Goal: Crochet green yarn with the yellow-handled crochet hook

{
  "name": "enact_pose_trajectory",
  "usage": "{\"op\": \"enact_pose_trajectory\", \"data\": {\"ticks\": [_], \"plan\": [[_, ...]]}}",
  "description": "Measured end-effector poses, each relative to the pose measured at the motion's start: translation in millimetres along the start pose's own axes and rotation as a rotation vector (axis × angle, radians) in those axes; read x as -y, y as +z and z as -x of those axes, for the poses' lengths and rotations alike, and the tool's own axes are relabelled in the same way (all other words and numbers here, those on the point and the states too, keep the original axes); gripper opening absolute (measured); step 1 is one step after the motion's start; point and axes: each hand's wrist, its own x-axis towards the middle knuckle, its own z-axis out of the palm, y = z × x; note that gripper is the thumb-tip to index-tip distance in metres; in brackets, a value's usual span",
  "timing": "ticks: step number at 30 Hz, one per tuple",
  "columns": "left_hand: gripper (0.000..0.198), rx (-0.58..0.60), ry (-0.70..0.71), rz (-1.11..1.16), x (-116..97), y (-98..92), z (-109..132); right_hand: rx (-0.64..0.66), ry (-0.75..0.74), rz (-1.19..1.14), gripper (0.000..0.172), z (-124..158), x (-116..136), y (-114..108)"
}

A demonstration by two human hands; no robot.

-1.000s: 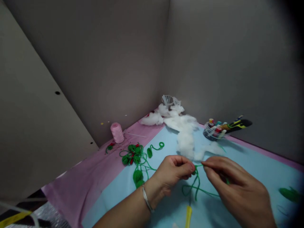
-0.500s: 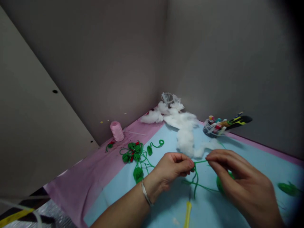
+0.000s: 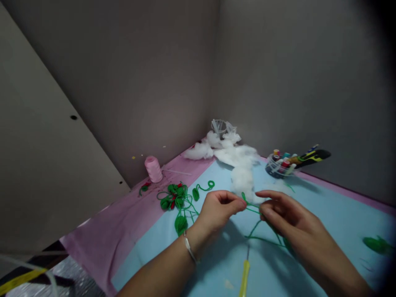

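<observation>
Between my two hands runs a strand of green yarn (image 3: pixel 253 209), with a small loop standing up at its left end. My left hand (image 3: pixel 222 209), a bracelet on its wrist, pinches the yarn by that loop. Thumb and fingers of my right hand (image 3: pixel 289 216) close on the strand's other end, with the index finger stretched out above. More yarn hangs from the right hand down to the blue table cover. Below the hands lies a crochet hook (image 3: pixel 245 274) with a yellow handle, touched by neither hand.
Left of my hands lie green crocheted pieces with red bits (image 3: pixel 173 197) and a pink thread cone (image 3: pixel 153 169). White stuffing (image 3: pixel 236 156) is heaped at the back. A clear tub of thread spools (image 3: pixel 280 167) stands back right. Another green piece (image 3: pixel 375 244) lies far right.
My right hand has moved left, closer to my left hand, and regripped the yarn. A small loop now stands up at my left fingertips. Both hands have risen slightly.
</observation>
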Motion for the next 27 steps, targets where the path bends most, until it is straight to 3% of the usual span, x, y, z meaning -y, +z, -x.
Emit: {"op": "enact_pose_trajectory", "data": {"ticks": [3,8,11,16,22,27], "plan": [[0.028,0.022,-0.051,-0.013,1.1,-0.5,-0.4,-0.014,-0.174,0.164,0.03,-0.6,1.4,-6.1],[0.034,0.057,-0.078,-0.01,2.9,-0.4,0.3,-0.123,-0.614,0.526,0.021,-0.4,-3.4,1.4],[0.039,0.091,-0.087,-0.005,2.9,-0.9,1.4,-0.157,-0.763,0.621,0.016,-0.3,-6.8,5.9],[0.042,0.209,-0.104,-0.011,4.0,-4.1,1.5,-0.174,-0.842,0.725,0.016,0.2,-8.1,3.1],[0.032,0.185,-0.053,-0.144,8.0,-5.2,-1.6,-0.142,-0.862,0.839,0.02,2.0,-10.4,-3.1],[0.048,0.246,-0.135,-0.092,6.9,-4.1,-0.6,-0.131,-0.892,0.995,0.016,2.0,-14.8,-10.2]]}}
